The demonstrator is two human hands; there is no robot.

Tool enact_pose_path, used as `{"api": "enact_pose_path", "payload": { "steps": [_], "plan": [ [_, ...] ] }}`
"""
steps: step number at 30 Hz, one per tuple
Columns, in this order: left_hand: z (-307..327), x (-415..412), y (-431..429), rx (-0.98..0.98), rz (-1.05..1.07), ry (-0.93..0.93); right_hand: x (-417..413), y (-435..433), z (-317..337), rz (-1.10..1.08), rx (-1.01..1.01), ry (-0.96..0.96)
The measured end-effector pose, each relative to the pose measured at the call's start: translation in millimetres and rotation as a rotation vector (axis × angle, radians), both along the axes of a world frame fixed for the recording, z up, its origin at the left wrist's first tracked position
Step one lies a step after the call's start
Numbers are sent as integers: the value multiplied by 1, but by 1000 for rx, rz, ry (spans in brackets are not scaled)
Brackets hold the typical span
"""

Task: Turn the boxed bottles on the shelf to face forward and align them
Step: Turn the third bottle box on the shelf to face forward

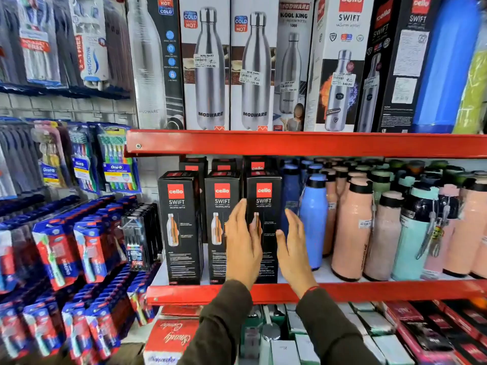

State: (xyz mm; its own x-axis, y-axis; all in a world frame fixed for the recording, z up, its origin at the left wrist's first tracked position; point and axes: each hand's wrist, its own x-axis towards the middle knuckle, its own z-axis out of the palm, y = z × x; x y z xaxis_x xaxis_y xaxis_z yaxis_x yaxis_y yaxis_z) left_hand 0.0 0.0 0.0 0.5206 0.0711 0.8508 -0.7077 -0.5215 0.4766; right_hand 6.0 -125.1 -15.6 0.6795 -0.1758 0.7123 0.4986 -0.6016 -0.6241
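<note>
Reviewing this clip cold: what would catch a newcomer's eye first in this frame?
Probably the two open hands at centre, the left hand and right hand flanking the rightmost black Cello Swift box in a front row of three on the middle red shelf. Next, the pastel bottles crowding that shelf's right side, and the tall Modware boxes on the shelf above.
</note>
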Motion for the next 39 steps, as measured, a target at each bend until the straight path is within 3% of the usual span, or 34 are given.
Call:
{"api": "enact_pose_path", "payload": {
  "steps": [5, 13, 23, 34, 39],
  "plan": [
    [-29, 3, -15, -151, -84, 335, 7, 2, -21, 136, 179, 327],
    [-46, 12, -20, -244, -100, 597, 4, 3, -31, 203, 208, 360],
    [-42, 7, -23, -327, -127, 585, 4, -12, -38, 254, 197, 319],
    [-30, -5, -33, -479, -241, 482, -2, -19, -25, 92, 258, 115],
    [-24, 1, -32, -425, -265, 434, -4, -33, -17, 84, 242, 115]
  ]
}}
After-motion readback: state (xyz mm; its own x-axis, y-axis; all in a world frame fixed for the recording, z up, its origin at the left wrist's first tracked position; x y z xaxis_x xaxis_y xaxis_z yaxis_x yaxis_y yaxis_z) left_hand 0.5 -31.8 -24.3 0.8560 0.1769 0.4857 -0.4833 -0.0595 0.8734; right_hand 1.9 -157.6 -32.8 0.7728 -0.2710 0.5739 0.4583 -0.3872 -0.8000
